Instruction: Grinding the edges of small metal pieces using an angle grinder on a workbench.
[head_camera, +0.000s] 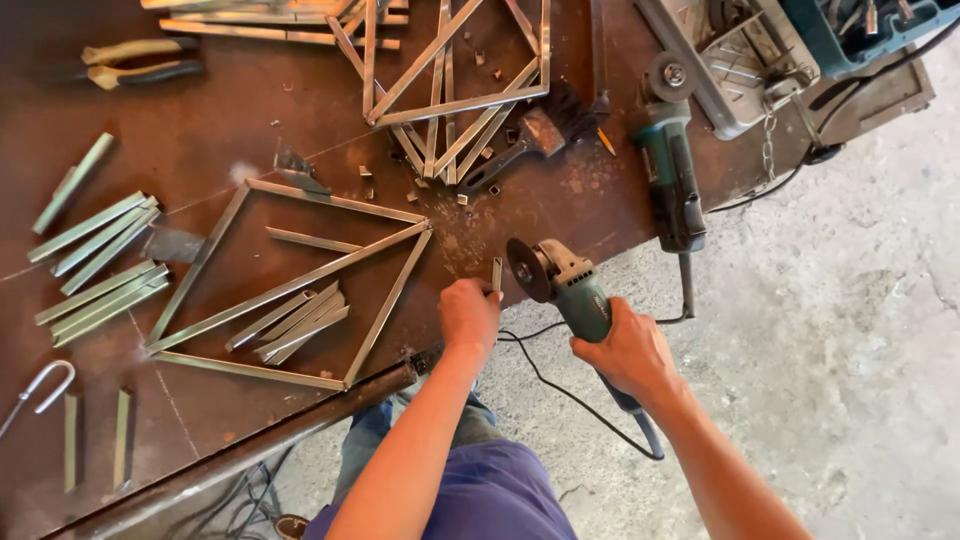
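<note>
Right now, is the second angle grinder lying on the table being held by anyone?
No. The second grinder lies untouched on the table; the right hand grips another grinder.

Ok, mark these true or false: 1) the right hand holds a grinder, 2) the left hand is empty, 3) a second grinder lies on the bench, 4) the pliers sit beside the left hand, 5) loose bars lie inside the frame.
1) True: the right hand grips the grinder by its body.
2) False: the left hand holds a short metal piece upright at the bench edge, next to the disc.
3) True: a second grinder lies on the bench, unheld.
4) False: the pliers lie at the far left corner, well away from both hands.
5) True: several loose bars lie inside the frame.
</note>
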